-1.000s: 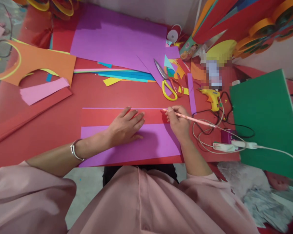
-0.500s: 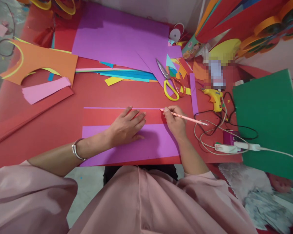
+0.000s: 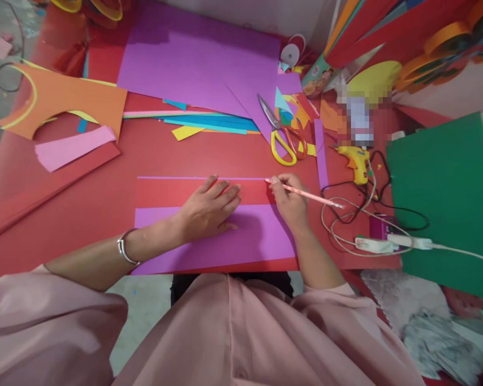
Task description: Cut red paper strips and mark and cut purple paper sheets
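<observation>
A purple paper sheet (image 3: 277, 236) lies at the table's front edge, with a red paper strip (image 3: 165, 192) across its upper part. A thin purple line shows along the strip's far edge. My left hand (image 3: 209, 209) rests flat over the strip and sheet, its fingers spread. Between the fingers of my right hand (image 3: 290, 201) is a pink pencil (image 3: 314, 198). Its tip is at the right end of the strip's far edge, and its other end points right.
Scissors (image 3: 282, 147) with yellow and red handles lie beyond the strip, near paper scraps. A yellow glue gun (image 3: 358, 163), tangled cords and a white plug (image 3: 376, 245) are at right, beside a green board (image 3: 446, 203). Orange cut paper (image 3: 84, 99) and pink strips (image 3: 76, 149) lie left.
Both hands, the pencil and the papers stay in almost the same place. The view has shifted very slightly.
</observation>
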Motion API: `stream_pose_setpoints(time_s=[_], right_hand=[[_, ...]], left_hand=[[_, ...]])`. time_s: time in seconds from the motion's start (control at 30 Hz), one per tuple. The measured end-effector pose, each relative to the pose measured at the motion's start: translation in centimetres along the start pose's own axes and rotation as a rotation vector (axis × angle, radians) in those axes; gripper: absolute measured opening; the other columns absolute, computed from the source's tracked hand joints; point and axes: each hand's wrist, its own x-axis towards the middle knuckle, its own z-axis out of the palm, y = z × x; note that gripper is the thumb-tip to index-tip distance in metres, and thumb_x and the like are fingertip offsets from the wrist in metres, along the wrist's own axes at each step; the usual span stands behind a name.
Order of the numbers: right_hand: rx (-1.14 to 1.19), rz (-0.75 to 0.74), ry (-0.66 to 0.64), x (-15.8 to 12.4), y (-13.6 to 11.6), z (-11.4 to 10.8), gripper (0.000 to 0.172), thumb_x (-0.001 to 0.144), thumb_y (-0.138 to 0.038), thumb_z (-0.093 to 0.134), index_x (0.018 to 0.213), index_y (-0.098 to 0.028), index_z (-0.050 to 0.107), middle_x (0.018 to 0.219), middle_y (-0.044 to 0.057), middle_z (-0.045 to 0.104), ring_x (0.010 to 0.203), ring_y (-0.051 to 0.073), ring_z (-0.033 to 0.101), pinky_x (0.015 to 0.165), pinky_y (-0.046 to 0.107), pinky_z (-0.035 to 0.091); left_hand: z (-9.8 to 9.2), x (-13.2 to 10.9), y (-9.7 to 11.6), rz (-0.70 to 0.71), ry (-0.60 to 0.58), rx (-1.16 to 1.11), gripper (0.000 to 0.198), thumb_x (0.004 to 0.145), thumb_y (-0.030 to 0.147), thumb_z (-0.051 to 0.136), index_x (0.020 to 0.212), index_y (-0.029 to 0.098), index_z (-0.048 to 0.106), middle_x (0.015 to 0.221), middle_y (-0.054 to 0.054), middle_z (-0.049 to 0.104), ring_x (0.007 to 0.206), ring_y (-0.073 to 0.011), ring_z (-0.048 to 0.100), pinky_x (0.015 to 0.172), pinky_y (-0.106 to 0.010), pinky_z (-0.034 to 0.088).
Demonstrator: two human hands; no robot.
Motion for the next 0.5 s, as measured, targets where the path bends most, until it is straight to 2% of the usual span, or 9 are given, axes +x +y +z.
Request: stream_pose_setpoints(time_s=[0.13, 0.33, 0.5], right_hand=[[0.003, -0.010, -0.003, 0.08, -0.03, -0.04, 0.035, 0.101, -0.058, 0.060, 0.086, -0.026, 0.064, 0.074, -0.002, 0.070, 0.068, 0.018, 0.065, 0.068, 0.032, 0.048], [-0.008, -0.015, 0.007, 0.06, 0.17, 0.01, 0.034, 0.101, -0.056, 0.062, 0.084, -0.026, 0.063, 0.071, -0.002, 0.069, 0.067, 0.017, 0.064, 0.068, 0.032, 0.048], [0.145, 0.092, -0.013, 0.26, -0.09, -0.12, 0.034, 0.098, -0.058, 0.065, 0.088, -0.025, 0.064, 0.075, -0.002, 0.072, 0.065, 0.016, 0.066, 0.065, 0.030, 0.052]], left_hand=[[0.14, -0.01, -0.04, -0.002, 0.007, 0.006, 0.060, 0.101, 0.061, 0.063, 0.143, 0.018, 0.069, 0.153, -0.018, 0.065, 0.137, -0.0399, 0.059, 0.124, -0.066, 0.039], [0.19, -0.03, -0.04, 0.018, 0.013, 0.022, 0.061, 0.102, 0.059, 0.062, 0.142, 0.014, 0.069, 0.153, -0.020, 0.065, 0.136, -0.0413, 0.059, 0.123, -0.067, 0.040], [0.21, -0.10, -0.11, 0.015, 0.029, 0.003, 0.058, 0.101, 0.057, 0.065, 0.142, 0.016, 0.069, 0.152, -0.020, 0.065, 0.136, -0.0400, 0.059, 0.124, -0.066, 0.039]])
